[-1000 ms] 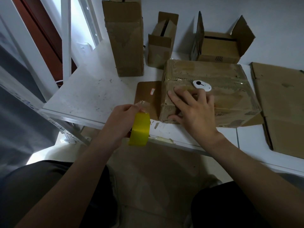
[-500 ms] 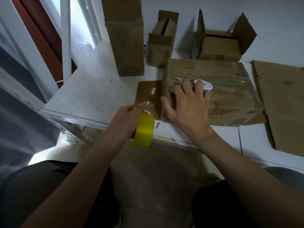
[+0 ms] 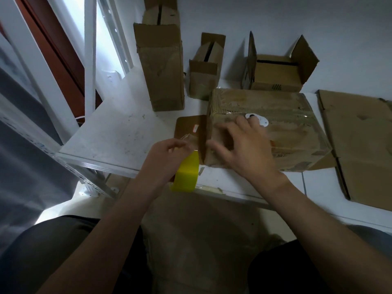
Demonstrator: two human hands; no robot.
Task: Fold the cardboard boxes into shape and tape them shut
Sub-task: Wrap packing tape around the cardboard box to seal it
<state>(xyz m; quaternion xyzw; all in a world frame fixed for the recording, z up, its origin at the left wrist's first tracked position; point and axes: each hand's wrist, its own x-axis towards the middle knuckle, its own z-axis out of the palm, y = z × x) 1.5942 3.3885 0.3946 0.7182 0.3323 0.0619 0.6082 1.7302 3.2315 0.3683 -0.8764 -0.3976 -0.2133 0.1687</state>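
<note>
Starting from the white tabletop (image 3: 118, 134), locate the large brown rectangular cardboard box (image 3: 286, 128) lying near its front edge, directly ahead of the person. The box's brown end flap (image 3: 191, 130) stands open, swung out to the left.

The right hand (image 3: 244, 149) rests on the box's left end, fingers spread and slightly bent (motion blur hides the exact contact). The left hand (image 3: 163, 158) has its fingers curled round the yellow roll of clear packing tape (image 3: 186, 175), just off the table's front edge. A short clear strip (image 3: 186, 137) rises from the roll toward the flap.

Risk: if the strip lands before the flap is folded shut, it will probably bond crooked or stick to itself. Slack would cause wrinkles, and too little downward pressure would let the box slide.

Orientation: the long axis runs left-right, along the table's front edge. The untaped end points left, toward the roll.
</note>
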